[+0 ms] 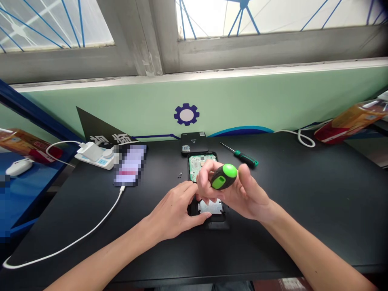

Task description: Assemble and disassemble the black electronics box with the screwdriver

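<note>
An opened black device (202, 158) with a green circuit board and a silver plate lies on the black table (303, 194). My right hand (239, 194) is closed round a screwdriver with a green and black handle (224, 176), held over the device. My left hand (176, 210) rests on the device's left edge, fingers curled against the casing and thumb along its near side. A few tiny screws (180, 174) lie just left of the device.
A black cover (194, 142) lies behind the device. A second, thin screwdriver (242, 156) lies to its right. A phone (130, 165) on a white cable (91, 230) and a power strip (95, 155) sit at left. Packaged goods (351, 121) lie far right.
</note>
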A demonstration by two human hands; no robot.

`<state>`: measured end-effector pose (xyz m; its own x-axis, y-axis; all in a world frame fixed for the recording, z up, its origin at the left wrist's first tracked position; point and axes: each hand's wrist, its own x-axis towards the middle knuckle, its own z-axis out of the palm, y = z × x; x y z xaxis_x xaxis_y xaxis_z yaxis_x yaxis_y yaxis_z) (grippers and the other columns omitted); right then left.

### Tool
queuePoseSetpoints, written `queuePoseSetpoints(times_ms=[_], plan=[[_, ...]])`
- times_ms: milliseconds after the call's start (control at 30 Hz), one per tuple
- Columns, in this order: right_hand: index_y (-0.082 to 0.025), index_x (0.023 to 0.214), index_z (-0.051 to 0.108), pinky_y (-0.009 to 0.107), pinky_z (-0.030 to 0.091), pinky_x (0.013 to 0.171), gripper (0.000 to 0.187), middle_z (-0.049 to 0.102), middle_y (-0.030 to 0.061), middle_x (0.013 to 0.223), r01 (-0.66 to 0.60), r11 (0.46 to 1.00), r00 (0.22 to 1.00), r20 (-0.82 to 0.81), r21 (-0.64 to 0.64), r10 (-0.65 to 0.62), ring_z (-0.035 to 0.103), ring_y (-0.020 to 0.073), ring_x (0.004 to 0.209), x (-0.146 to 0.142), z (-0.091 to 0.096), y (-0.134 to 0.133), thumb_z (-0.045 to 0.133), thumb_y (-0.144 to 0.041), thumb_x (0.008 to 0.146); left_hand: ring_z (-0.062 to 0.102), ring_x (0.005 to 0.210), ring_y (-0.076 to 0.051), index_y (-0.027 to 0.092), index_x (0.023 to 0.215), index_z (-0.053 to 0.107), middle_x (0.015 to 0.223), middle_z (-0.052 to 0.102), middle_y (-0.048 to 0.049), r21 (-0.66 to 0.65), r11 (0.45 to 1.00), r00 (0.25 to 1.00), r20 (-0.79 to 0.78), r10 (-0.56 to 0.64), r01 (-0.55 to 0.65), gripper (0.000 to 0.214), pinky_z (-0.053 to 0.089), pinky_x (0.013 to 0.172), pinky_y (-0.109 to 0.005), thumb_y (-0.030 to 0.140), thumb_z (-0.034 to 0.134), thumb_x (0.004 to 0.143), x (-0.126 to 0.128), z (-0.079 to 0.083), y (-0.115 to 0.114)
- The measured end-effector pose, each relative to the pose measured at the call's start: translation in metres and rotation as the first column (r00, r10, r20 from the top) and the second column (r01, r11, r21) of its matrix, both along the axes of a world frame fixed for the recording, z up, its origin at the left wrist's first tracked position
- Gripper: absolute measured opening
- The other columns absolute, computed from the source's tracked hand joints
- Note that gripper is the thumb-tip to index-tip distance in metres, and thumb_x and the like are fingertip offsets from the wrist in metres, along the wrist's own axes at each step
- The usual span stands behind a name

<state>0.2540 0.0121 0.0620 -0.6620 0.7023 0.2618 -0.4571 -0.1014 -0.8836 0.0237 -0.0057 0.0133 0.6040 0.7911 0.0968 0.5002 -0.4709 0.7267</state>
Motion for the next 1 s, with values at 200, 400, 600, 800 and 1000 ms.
queuePoseSetpoints(times_ms=[200,400,600,800,1000], plan=[[-0.029,0.118,0.057,0.039,0.041,0.08,0.051,0.045,-0.004,0.082,0.023,1.0,0.999,-0.033,-0.01,-0.024,0.036,0.0195,0.072,-0.0013,-0.0009,0.0008,0.055,-0.079,0.112,0.061,0.088,-0.021,0.025,0.12,0.071,0.108,0.073,-0.0033,-0.003,1.0,1.0,-0.008,0.014,-0.014,0.03,0.055,0.079,-0.035,0.037,0.089,0.098,0.0011,0.0028,-0.001],[-0.023,0.112,0.065,0.041,0.048,0.086,0.06,0.054,0.0016,0.09,0.029,0.999,0.999,-0.028,0.023,-0.028,0.05,0.0219,0.079,-0.0016,0.0,0.0045,0.046,-0.08,0.114,0.062,0.09,-0.021,0.024,0.108,0.064,0.107,0.071,-0.0026,0.024,0.999,0.999,-0.026,0.023,-0.023,0.031,0.053,0.078,-0.034,0.041,0.089,0.099,-0.0008,-0.0012,-0.0014],[-0.019,0.105,0.073,0.039,0.048,0.085,0.07,0.057,0.0044,0.092,-0.002,1.0,1.0,-0.022,0.02,0.002,0.053,0.0218,0.08,-0.002,0.0004,0.0038,0.035,-0.076,0.119,0.064,0.088,-0.021,0.025,0.11,0.066,0.104,0.071,-0.0001,0.001,1.0,1.0,-0.003,0.017,-0.017,0.03,0.055,0.079,-0.034,0.038,0.091,0.097,-0.0009,-0.0041,-0.0009],[-0.02,0.122,0.069,0.037,0.046,0.081,0.066,0.052,0.0009,0.086,0.006,0.999,0.997,-0.071,-0.037,-0.009,0.047,0.0201,0.076,-0.0016,-0.001,0.0007,0.028,-0.072,0.121,0.064,0.09,-0.022,0.025,0.11,0.066,0.111,0.073,-0.0023,-0.006,1.0,1.0,-0.025,0.016,-0.016,0.03,0.055,0.08,-0.035,0.04,0.089,0.099,-0.0013,-0.0046,-0.001],[-0.022,0.12,0.063,0.037,0.045,0.08,0.06,0.053,-0.0001,0.085,0.019,0.998,0.997,-0.077,-0.063,-0.024,0.046,0.0195,0.074,-0.0031,-0.0002,0.001,0.03,-0.073,0.121,0.065,0.095,-0.023,0.025,0.113,0.066,0.11,0.072,-0.003,-0.004,1.0,1.0,0.002,0.003,-0.003,0.028,0.056,0.082,-0.035,0.039,0.087,0.101,-0.0007,-0.0025,-0.0011]])
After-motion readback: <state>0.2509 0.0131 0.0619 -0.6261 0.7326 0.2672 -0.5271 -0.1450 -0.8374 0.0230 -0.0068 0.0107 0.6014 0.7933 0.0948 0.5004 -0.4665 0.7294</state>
